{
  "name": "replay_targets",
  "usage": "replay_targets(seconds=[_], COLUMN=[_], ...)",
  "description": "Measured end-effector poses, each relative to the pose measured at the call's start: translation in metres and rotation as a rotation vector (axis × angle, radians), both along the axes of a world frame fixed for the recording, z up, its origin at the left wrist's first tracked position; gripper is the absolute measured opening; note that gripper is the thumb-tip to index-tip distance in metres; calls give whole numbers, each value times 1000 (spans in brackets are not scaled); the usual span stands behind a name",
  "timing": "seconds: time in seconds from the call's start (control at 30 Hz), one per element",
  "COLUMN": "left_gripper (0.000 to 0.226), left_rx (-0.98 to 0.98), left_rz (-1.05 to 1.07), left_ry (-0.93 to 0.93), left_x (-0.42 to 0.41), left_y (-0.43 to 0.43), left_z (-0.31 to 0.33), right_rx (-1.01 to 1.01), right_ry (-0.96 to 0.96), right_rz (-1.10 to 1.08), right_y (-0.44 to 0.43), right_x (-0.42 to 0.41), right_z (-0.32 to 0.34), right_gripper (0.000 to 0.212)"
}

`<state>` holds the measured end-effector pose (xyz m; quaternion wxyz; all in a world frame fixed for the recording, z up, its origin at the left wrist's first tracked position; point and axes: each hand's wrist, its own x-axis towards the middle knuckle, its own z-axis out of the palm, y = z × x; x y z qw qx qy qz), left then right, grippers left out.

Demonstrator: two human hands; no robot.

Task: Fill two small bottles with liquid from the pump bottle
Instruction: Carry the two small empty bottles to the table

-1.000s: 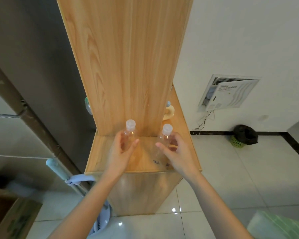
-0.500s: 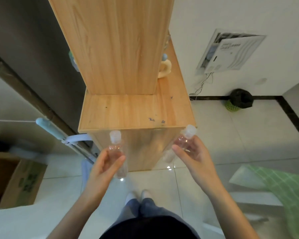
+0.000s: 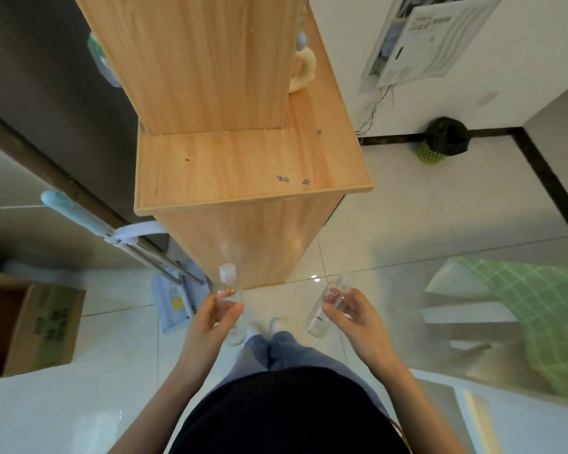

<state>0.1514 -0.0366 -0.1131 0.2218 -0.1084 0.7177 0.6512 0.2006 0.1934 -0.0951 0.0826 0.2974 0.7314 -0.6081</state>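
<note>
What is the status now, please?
Left hand grips one capped small bottle. Right hand grips the other bottle, tilted. No pump bottle in view.

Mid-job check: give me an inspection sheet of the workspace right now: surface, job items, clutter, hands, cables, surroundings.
Surface: wooden ledge, small dark marks near its front edge.
Job's things: left bottle and right bottle, clear, capped, seemingly empty, both off the ledge; pump bottle: nothing seen.
Clutter: cream mug further back on the ledge; cardboard box and mop at left.
Grippers: left hand grips the left bottle upright; right hand holds the right bottle tilted.
Cables: thin wire hanging below the wall panel.
Surroundings: tiled floor, green bin, green checked cloth.
</note>
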Motion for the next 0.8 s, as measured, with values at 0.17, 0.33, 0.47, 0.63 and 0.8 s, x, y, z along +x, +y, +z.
replay_targets(seconds=[0.17, 0.33, 0.47, 0.63, 0.8], left_gripper=[16, 16, 18, 20, 25], left_rx=[5, 11, 12, 30, 5], left_rz=[-103, -253, -355, -499, -683], left_ry=[-9, -36, -50, -54, -52], left_x=[-1, 5, 12, 29, 62], left_y=[6, 14, 25, 47, 71], left_z=[-1, -3, -4, -3, -5], right_rx=[8, -23, -16, -5, -30], right_ry=[-11, -12, 15, 59, 95], right_rz=[-118, -249, -339, -492, -662], right_y=[-8, -12, -10, -4, -3], right_x=[18, 49, 74, 120, 185], right_z=[-4, -8, -9, -11, -15], right_gripper=[20, 23, 13, 24, 26])
